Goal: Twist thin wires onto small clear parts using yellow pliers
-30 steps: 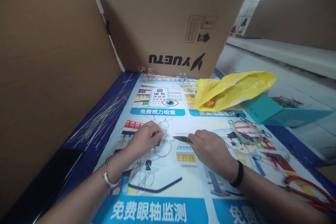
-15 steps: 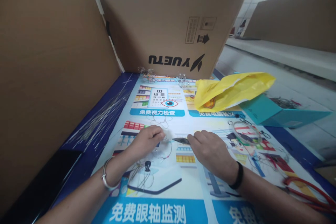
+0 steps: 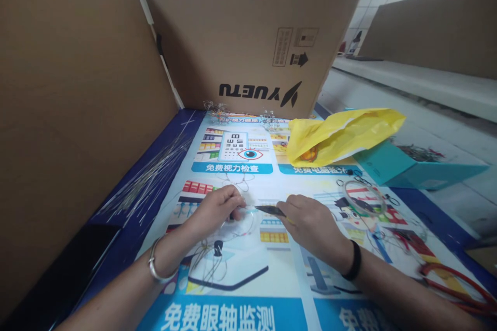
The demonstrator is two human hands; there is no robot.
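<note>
The pointed pliers (image 3: 268, 210) lie nearly crosswise between the two hands, their dark tip toward the left hand (image 3: 219, 209) and the long axis running back, slightly nearer the wearer, into the right hand (image 3: 312, 225). Whether their jaws stand apart is too small to tell. Below the tip and the left fingers, a thin wire loop (image 3: 251, 227) curves over the printed sheet (image 3: 281, 282), which covers much of the blue surface (image 3: 417, 201). The upright cardboard panel (image 3: 248, 26) borders the far edge; another, the side panel (image 3: 77, 77), closes the left. Open sheet lies between the forearms, while a dark cord tangle (image 3: 209, 264) sits by the left wrist and the clear coil (image 3: 365, 199) beyond the right one. The yellow bag (image 3: 345, 134) overlaps the teal box (image 3: 423, 176) at far right. The left grip is a narrow pinch on the wire loop; the right grip is closed around the pliers' handles, mostly hidden by the fingers.
</note>
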